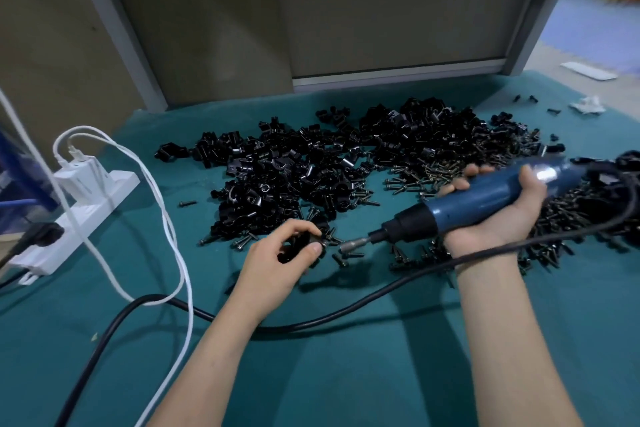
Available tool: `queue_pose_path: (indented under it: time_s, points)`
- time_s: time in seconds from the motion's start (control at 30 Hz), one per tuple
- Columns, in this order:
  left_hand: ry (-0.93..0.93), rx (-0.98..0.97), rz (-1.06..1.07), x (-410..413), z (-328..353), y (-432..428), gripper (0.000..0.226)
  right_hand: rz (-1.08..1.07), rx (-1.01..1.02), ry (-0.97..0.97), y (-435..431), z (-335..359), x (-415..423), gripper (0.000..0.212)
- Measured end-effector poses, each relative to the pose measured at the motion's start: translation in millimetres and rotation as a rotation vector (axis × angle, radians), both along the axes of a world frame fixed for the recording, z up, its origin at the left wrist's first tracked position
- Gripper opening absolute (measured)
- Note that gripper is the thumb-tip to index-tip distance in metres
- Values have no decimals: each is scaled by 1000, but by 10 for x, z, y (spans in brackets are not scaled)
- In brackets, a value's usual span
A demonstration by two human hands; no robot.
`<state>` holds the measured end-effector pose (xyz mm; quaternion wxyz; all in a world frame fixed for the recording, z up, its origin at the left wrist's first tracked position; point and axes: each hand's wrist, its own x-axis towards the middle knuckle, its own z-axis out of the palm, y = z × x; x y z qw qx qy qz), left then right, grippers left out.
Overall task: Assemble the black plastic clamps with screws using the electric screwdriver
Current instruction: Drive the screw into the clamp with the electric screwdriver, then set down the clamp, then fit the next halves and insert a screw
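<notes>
My left hand (277, 262) pinches a black plastic clamp (300, 243) with a screw at its right side, just above the green table cover. My right hand (498, 215) grips the blue electric screwdriver (485, 199), palm up, its body lying across the fingers. The screwdriver's metal bit (349, 246) points left and ends a short gap from the clamp's screw. A big heap of black clamps (311, 170) lies behind the hands. Loose dark screws (440, 170) are spread to the right of it.
A white power strip (69, 229) with a charger and white cables (166, 218) sits at the left. The screwdriver's black cord (311, 322) loops across the green table cover (346, 374) under both forearms. A grey partition stands behind the heap.
</notes>
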<state>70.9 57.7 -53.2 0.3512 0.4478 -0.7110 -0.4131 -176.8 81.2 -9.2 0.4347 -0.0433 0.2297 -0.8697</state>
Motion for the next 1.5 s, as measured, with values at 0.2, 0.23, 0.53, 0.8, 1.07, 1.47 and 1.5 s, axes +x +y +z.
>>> queue_pose_path:
  time_s: [0.2, 0.23, 0.53, 0.8, 1.07, 1.47, 1.5]
  points:
    - [332, 187, 68, -9, -32, -36, 20, -126, 362, -52, 483, -233, 328, 35]
    - [360, 202, 60, -22, -37, -34, 16, -110, 421, -17, 541, -279, 407, 34]
    - [516, 375, 2, -90, -97, -6, 27, 299, 785, 573, 1012, -309, 196, 47]
    - [559, 453, -102, -105, -58, 16, 21, 1255, 942, 1553, 1220, 139, -172, 29]
    - [211, 122, -30, -135, -94, 49, 25, 856, 363, 1675, 540, 673, 468, 17]
    - [-72, -320, 2, -41, -77, -2, 46, 728, 544, 1738, -80, 24, 780, 18]
    - [-88, -323, -24, -36, -80, 2, 44, 730, 544, 1774, -77, 22, 764, 18]
